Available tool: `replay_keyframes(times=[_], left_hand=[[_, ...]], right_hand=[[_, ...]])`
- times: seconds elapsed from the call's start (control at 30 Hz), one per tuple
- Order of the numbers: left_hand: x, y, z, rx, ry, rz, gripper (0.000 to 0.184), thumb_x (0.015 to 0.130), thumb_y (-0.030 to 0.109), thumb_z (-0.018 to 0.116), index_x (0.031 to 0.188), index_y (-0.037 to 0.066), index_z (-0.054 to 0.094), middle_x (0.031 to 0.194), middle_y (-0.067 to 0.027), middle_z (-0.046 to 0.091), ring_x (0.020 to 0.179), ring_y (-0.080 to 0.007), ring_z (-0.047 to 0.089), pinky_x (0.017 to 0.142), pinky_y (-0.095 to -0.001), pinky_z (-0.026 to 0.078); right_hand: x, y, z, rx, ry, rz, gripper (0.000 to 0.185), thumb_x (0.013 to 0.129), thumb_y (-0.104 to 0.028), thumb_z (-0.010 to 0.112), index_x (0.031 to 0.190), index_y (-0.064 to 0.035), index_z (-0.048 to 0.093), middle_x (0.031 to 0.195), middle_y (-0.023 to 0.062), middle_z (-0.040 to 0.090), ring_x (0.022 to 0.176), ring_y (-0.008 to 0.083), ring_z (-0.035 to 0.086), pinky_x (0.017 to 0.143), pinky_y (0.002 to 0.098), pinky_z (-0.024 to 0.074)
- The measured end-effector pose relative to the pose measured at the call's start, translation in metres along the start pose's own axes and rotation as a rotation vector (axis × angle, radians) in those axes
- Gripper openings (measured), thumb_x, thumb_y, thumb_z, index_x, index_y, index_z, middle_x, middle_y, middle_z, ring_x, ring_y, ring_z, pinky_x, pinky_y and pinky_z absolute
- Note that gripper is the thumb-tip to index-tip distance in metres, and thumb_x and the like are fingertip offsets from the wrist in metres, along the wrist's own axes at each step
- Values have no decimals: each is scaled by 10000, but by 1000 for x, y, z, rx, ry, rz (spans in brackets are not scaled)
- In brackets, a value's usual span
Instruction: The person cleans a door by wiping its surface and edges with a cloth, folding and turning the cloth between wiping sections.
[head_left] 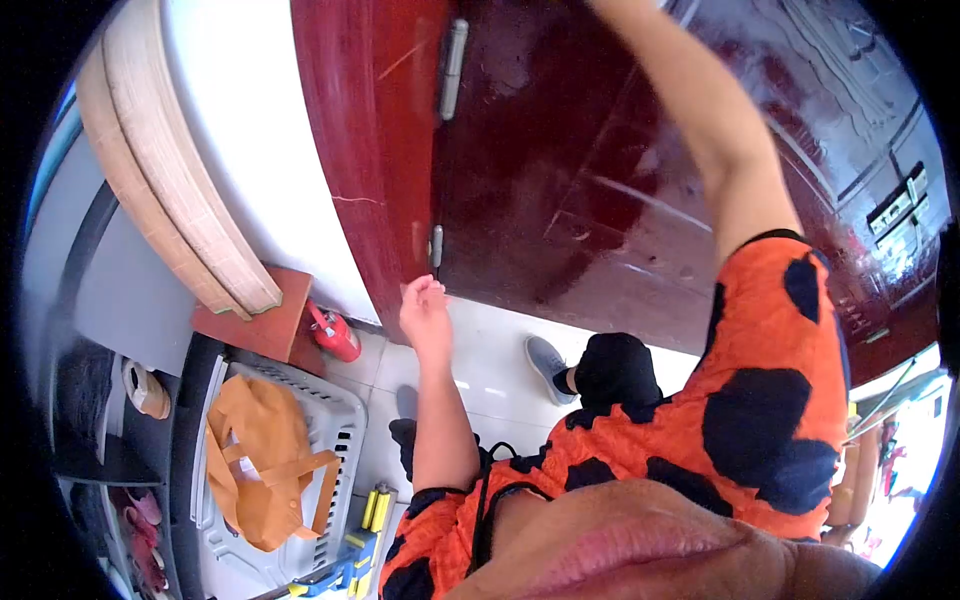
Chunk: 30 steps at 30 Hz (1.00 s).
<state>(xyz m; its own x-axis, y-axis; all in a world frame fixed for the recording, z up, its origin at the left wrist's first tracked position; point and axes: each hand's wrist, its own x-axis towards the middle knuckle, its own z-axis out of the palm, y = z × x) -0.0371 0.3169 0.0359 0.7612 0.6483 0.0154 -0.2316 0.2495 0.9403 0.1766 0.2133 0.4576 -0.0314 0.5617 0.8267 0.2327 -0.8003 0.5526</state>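
My left hand is raised near the edge of a dark red door, close to its lower hinge. Its fingers are loosely bent and somewhat apart, with nothing seen in them. Whether they touch the door or its frame I cannot tell. My right arm stretches up across the door, and the hand lies beyond the top edge of the view. An upper hinge shows on the door's left side.
Left of the door stand a red fire extinguisher and long cardboard-like strips by the white wall. A grey plastic basket holds an orange bag. Beside it are a shoe rack and a blue-yellow tool.
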Motion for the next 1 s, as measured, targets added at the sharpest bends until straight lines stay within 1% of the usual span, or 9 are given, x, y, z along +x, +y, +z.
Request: replay_keyframes(times=[0.07, 0.13, 0.2, 0.27, 0.33, 0.4, 0.6, 0.77, 1.0], left_hand=[[9, -12, -4, 22, -3, 98, 174, 853, 82, 541, 986, -26, 570, 826, -87, 611, 728, -127, 586, 645, -256, 510], [8, -4, 0, -2, 18, 82, 171, 852, 80, 541, 984, -25, 570, 827, -91, 617, 719, -131, 590, 639, -251, 505], [0, 11, 2, -4, 65, 113, 169, 854, 81, 541, 980, -29, 565, 825, -100, 621, 708, -133, 595, 630, -244, 499], [-7, 22, 1, -72, 137, 43, 169, 862, 84, 535, 980, -33, 561, 819, -102, 619, 692, -136, 596, 630, -237, 493], [-11, 20, -1, -41, 145, 27, 168, 864, 83, 535, 981, -35, 561, 814, -99, 616, 694, -134, 595, 633, -237, 493], [-14, 18, 2, -10, 148, 21, 168, 865, 82, 535, 982, -36, 560, 809, -95, 613, 696, -132, 593, 636, -237, 493], [-24, 8, 23, 55, -19, -13, 189, 874, 104, 535, 1001, -34, 554, 856, -92, 600, 730, -126, 573, 663, -243, 488], [-26, 3, 28, 81, -24, -54, 199, 860, 100, 560, 1002, -40, 550, 854, -92, 596, 746, -126, 572, 664, -251, 493], [-38, -3, 40, 237, -110, -19, 210, 853, 100, 572, 1014, -33, 551, 833, -82, 606, 720, -123, 580, 656, -235, 473]], right_hand=[[-37, -49, -13, 29, -315, 118, 235, 780, -164, 495, 954, -30, 580, 921, 107, 569, 794, 259, 546, 648, 392, 440], [-144, -74, 22, 51, -352, -487, 225, 740, -168, 587, 940, -73, 622, 1033, 45, 541, 936, 189, 505, 735, 326, 454], [-215, -97, 26, 239, -486, -795, 234, 734, -168, 583, 946, -86, 635, 1075, 7, 510, 967, 170, 468, 769, 320, 427], [-234, -120, 25, 277, -706, -756, 254, 728, -181, 581, 963, -103, 635, 1055, -7, 517, 972, 160, 467, 781, 313, 410], [-235, -129, 42, 300, -386, -669, 224, 727, -203, 567, 918, -118, 647, 1026, -12, 525, 971, 172, 471, 738, 307, 406], [-204, -148, 12, 219, -391, -525, 314, 785, -157, 475, 1058, -12, 534, 1017, 116, 541, 848, 239, 512, 679, 356, 424], [-244, -230, 52, 301, -438, -101, 430, 785, -165, 457, 1177, 9, 465, 1116, 137, 478, 921, 240, 466, 736, 342, 399], [-356, -283, 75, 480, -775, -487, 302, 828, -223, 452, 1044, -74, 603, 1059, 61, 507, 964, 223, 447, 741, 360, 374], [-347, -295, 49, 630, -1018, -374, 313, 784, -254, 517, 1028, -101, 639, 1173, 77, 464, 1054, 257, 410, 787, 376, 374]])
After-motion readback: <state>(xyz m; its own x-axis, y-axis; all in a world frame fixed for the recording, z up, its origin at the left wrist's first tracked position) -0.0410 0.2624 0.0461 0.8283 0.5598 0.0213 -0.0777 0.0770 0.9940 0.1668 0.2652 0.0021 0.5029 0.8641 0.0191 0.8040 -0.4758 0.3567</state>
